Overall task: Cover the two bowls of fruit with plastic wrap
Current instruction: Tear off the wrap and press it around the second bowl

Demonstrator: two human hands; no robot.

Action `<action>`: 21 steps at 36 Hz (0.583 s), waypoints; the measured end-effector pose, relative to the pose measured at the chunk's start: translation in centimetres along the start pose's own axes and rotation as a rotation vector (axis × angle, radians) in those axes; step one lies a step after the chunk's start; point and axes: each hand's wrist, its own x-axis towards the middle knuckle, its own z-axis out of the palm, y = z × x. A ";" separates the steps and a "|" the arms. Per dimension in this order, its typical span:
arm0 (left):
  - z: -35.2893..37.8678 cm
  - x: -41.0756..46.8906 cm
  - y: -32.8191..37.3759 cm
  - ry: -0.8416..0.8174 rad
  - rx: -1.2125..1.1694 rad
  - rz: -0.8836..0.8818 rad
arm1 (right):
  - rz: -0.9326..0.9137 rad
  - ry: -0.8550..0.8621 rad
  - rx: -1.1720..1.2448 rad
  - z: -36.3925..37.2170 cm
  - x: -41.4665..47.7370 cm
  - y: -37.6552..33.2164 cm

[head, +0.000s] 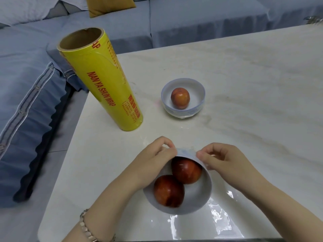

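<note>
A near white bowl (197,198) with two red fruits (186,170) sits tilted toward me at the table's front. Clear plastic wrap (218,219) is draped over it and lies loose on the table in front. My left hand (157,158) and my right hand (222,158) pinch the wrap at the bowl's far rim, fingers curled. A second bowl (183,97) holding one red fruit (180,98) stands farther back, with film bunched at its base. The yellow roll of plastic wrap (103,79) stands upright to the left of it.
The pale marble table (244,84) stretches to the right and back. A blue-grey sofa (26,84) runs along the left and rear, with a mustard cushion (108,6) at the back. A bracelet sits on my left wrist.
</note>
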 end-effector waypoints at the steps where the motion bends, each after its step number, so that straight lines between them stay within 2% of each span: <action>1: 0.2 0.0 0.0 0.013 0.035 0.015 | -0.016 0.004 -0.019 0.2 0.1 -0.1; 4: 0.4 0.0 -0.4 0.040 0.098 0.070 | -0.039 0.056 -0.009 0.2 0.5 -0.5; 8: 0.1 -0.1 -1.0 0.026 0.055 0.110 | 0.047 0.040 0.164 0.0 1.0 -1.2; 11: 0.1 -0.2 -1.3 0.062 0.034 0.133 | 0.155 -0.080 0.178 -0.2 1.6 -1.6; 15: 0.3 -0.4 -1.4 0.082 0.016 0.156 | 0.392 -0.301 0.259 -1.0 2.7 -2.3; 18: 0.3 -0.4 -1.5 0.089 0.010 0.165 | 0.457 -0.406 0.203 -1.5 3.1 -3.0; 21: 0.3 -0.4 -1.4 0.085 0.016 0.157 | 0.446 -0.495 0.086 -1.9 3.3 -3.4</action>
